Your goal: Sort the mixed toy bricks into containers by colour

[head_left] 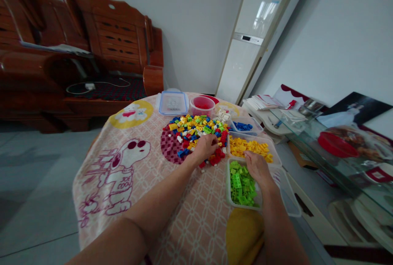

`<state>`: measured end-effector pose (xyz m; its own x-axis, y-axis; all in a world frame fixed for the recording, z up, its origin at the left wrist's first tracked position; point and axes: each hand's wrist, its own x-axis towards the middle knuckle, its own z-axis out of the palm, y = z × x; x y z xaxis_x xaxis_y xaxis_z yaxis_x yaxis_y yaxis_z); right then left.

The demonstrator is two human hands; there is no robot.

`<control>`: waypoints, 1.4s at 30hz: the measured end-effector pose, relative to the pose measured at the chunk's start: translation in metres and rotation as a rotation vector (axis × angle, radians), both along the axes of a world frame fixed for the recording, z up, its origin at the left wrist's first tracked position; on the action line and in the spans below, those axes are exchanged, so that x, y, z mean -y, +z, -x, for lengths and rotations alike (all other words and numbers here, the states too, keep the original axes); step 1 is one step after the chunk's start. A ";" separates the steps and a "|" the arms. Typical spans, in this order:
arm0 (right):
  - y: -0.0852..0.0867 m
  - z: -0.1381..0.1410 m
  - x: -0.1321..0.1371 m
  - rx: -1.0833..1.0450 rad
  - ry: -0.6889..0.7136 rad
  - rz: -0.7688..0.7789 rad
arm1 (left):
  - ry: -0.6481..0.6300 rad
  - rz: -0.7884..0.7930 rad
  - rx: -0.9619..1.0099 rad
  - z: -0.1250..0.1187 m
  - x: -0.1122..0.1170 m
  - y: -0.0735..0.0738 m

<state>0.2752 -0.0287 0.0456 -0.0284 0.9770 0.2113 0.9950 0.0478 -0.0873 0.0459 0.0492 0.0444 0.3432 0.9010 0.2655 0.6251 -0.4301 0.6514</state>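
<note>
Left hand [205, 148] is reaching over the pile [196, 126] at five o'clock, right hand [259, 168] over yellow bricks [247, 146] at six; I cannot tell either's grip.

A heap of mixed bricks [192, 130] lies on the cloth [187, 216], centre of this clock. The left hand [205, 149] touches its 5 o'clock side, fingers bent; its grip is hidden. Boxed blue bricks [242, 126] sit at 3, yellow bricks [245, 145] at 4, green bricks [241, 183] at 5. The right hand [257, 167] is at the yellow-green border. A pink tub [199, 112] stands at 12, a bench [115, 37] at 10.
</note>
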 end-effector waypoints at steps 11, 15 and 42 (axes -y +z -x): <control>-0.002 -0.002 -0.002 -0.049 0.001 -0.004 | -0.098 0.145 0.374 -0.033 0.024 0.001; -0.003 -0.003 -0.002 -0.048 0.001 -0.018 | -0.125 0.187 0.435 -0.037 0.024 -0.001; -0.003 -0.003 -0.002 -0.024 0.014 -0.005 | -0.236 0.100 -0.323 0.019 0.002 0.020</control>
